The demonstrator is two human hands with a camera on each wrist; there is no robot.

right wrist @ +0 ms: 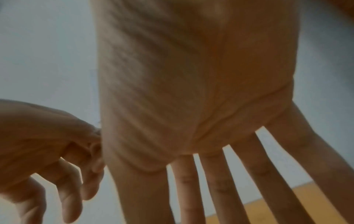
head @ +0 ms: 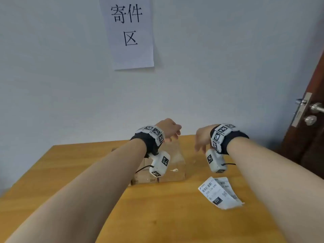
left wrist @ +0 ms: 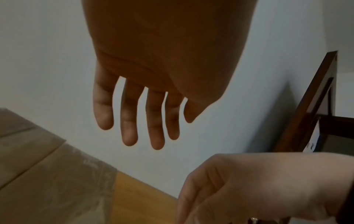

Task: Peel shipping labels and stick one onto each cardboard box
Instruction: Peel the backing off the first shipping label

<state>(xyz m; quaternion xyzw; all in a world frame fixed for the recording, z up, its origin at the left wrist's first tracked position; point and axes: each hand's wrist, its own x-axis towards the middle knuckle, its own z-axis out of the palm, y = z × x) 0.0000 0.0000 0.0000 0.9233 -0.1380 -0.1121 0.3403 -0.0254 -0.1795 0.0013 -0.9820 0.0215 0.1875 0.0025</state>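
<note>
Cardboard boxes [head: 172,165] sit side by side near the far middle of the wooden table [head: 73,165], their taped tops [left wrist: 47,178] showing in the left wrist view. My left hand [head: 169,128] hovers above the boxes with fingers [left wrist: 130,124] straight and spread, holding nothing. My right hand [head: 201,140] hangs in the air to the right of the boxes, fingers [right wrist: 214,186] straight and apart, also empty. A small pile of white shipping labels [head: 220,192] lies on the table at the right, nearer to me than the right hand.
A white paper sign [head: 129,32] with large black characters hangs on the wall behind the table. A brown door [head: 313,123] with a metal handle stands at the far right. A small white scrap [head: 174,170] lies on the nearest box.
</note>
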